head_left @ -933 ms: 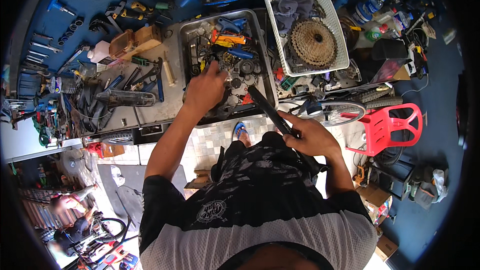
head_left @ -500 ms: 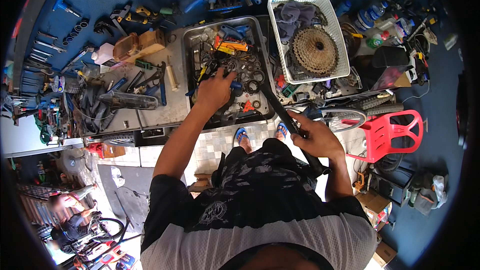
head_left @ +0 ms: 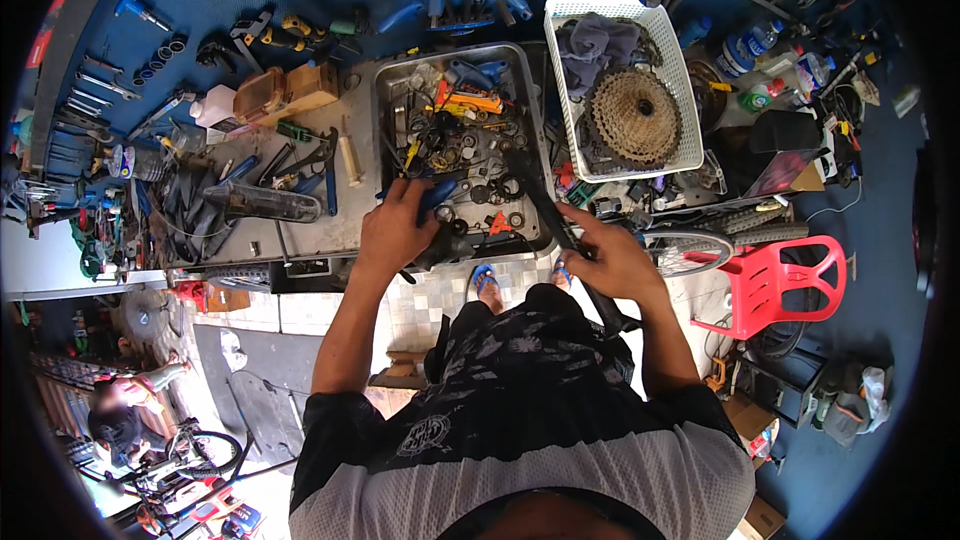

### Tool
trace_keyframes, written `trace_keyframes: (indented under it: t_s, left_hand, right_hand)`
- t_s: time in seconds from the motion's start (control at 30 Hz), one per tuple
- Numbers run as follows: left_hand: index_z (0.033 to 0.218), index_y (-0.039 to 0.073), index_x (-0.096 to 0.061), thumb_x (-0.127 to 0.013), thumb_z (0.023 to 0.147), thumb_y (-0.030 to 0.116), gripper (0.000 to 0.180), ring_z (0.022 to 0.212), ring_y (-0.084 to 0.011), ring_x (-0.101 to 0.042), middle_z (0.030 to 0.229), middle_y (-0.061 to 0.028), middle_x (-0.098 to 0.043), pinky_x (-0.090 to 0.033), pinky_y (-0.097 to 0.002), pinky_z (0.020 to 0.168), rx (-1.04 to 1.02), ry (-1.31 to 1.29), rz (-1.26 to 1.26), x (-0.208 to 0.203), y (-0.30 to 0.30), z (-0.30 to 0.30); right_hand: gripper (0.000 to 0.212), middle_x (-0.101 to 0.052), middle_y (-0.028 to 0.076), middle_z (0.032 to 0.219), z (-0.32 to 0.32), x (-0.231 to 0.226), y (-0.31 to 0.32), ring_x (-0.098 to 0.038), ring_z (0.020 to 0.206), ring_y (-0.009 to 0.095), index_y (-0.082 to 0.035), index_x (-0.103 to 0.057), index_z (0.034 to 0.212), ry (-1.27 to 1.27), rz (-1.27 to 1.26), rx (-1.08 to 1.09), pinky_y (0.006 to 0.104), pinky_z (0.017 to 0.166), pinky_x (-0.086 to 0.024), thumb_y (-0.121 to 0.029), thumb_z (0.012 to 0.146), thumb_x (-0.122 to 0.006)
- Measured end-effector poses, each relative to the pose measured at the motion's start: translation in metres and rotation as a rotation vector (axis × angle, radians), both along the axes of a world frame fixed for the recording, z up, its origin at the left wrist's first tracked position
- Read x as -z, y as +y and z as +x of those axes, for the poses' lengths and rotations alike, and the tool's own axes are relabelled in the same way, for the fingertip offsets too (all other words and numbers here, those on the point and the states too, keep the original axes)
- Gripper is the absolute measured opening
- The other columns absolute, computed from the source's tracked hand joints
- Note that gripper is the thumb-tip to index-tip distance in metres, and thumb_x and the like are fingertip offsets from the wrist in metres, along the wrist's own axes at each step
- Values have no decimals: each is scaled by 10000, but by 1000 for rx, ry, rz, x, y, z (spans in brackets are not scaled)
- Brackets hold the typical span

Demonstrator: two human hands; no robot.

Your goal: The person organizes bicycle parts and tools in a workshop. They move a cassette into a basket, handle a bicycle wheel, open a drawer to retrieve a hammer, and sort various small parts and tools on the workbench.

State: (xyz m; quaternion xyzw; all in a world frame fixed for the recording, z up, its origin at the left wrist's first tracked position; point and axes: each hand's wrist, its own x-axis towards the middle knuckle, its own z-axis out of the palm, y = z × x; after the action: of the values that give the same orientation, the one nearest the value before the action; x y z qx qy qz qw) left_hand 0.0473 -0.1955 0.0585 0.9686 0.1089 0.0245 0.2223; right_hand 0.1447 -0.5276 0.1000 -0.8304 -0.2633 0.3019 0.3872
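My left hand is at the near left edge of the metal tray, its fingers curled round a blue-handled tool. The tool's working end cannot be made out. The tray is filled with small bike parts, rings, orange pieces and tools. My right hand grips a long black tube, which slants from over the tray's right side back toward my body. Its near end is wider. The right index finger lies extended along the tube.
A white plastic basket holds a large rusty cassette and a grey cloth. Hand tools and a clear bottle-like container lie on the bench left of the tray. A red chair stands at right. Another person is beside a bicycle at lower left.
My left hand has drawn back from the middle of the tray to its near left edge, bringing the blue-handled tool along. My right hand and the black tube have shifted slightly left.
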Motion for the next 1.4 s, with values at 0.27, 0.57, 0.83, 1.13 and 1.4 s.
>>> trace_keyframes:
  t_s: [0.27, 0.57, 0.83, 1.13, 1.4]
  left_hand:
    - [1341, -3, -625, -608, 966, 144, 404, 975, -157, -650, 1092, -70, -692, -508, -271, 902, -142, -367, -1148, -10, 26, -9]
    - [1385, 59, -516, -548, 1007, 391, 504, 665, -136, -466, 886, -14, -534, -382, -296, 527, -320, -449, -1894, -11, 43, -15]
    - [1379, 62, -517, -538, 997, 392, 506, 649, -134, -434, 880, -12, -509, -359, -305, 532, -233, -435, -1920, -20, 41, -16]
    - [1327, 59, -601, -623, 1044, 394, 439, 742, -141, -575, 948, -28, -614, -510, -286, 659, -298, -490, -1661, -17, 29, -2]
    - [1293, 100, -655, -575, 1126, 315, 284, 910, -51, -540, 1082, 23, -628, -468, -219, 809, -349, -647, -1386, 12, -26, 51]
  right_hand:
    - [732, -729, 197, 809, 35, 37, 107, -723, 795, 406, -177, -478, 1580, -150, 22, -239, 494, 754, -540, -334, 908, -723]
    - [435, -772, 128, 1083, 67, 67, 139, -722, 795, 312, -129, -714, 1345, -367, 232, -107, 448, 756, -565, -324, 956, -732]
    - [323, -736, 82, 1054, 51, -5, 138, -703, 830, 261, -105, -745, 1273, -310, 453, 3, 371, 744, -556, -258, 990, -719]
    - [339, -712, 91, 1108, 38, -3, 148, -670, 783, 230, -86, -735, 1227, -562, 387, 128, 329, 666, -528, -273, 948, -784]
    - [942, -699, 266, 1167, -8, 14, 146, -721, 1016, 449, -15, -419, 1512, -103, 195, -55, 484, 833, -572, -545, 851, -830]
